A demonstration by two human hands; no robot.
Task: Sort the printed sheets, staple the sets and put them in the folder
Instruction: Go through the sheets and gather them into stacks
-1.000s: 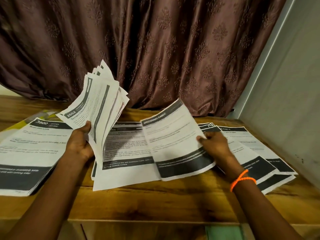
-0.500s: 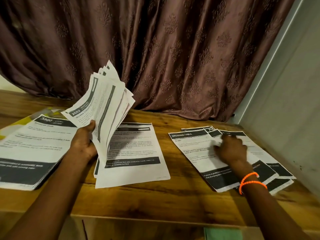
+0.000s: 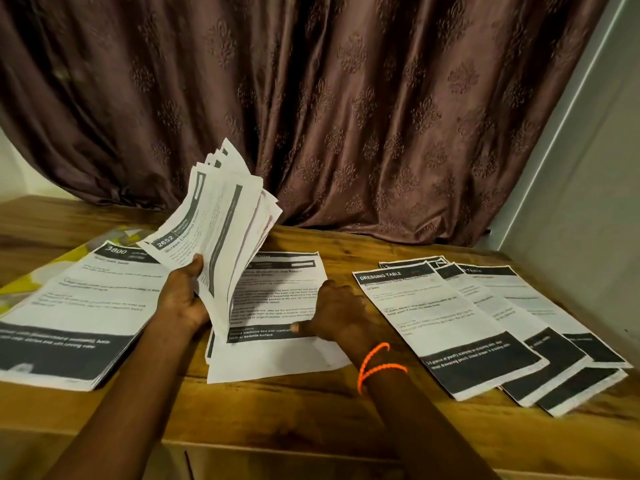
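My left hand [image 3: 183, 296] grips a fanned stack of printed sheets [image 3: 221, 230], held upright above the table; its front sheet reads 2652. My right hand [image 3: 339, 313], with orange bands on the wrist, rests on the right edge of the middle pile of sheets [image 3: 277, 355], thumb flat on the paper. A thick pile headed 3800 [image 3: 79, 317] lies to the left. To the right lies a fanned pile topped by a DRESSING TABLE sheet [image 3: 450, 323]. A yellow-green folder [image 3: 31, 275] shows under the left pile. No stapler is in view.
The wooden table [image 3: 311, 420] has its front edge just below my forearms. A brown patterned curtain [image 3: 346, 116] hangs behind it. A grey wall [image 3: 588, 202] closes off the right side, next to the right pile.
My right hand carried the DRESSING TABLE sheet to the right pile, laid it on top, let go, and moved back left onto the middle pile. My left hand kept holding the stack.
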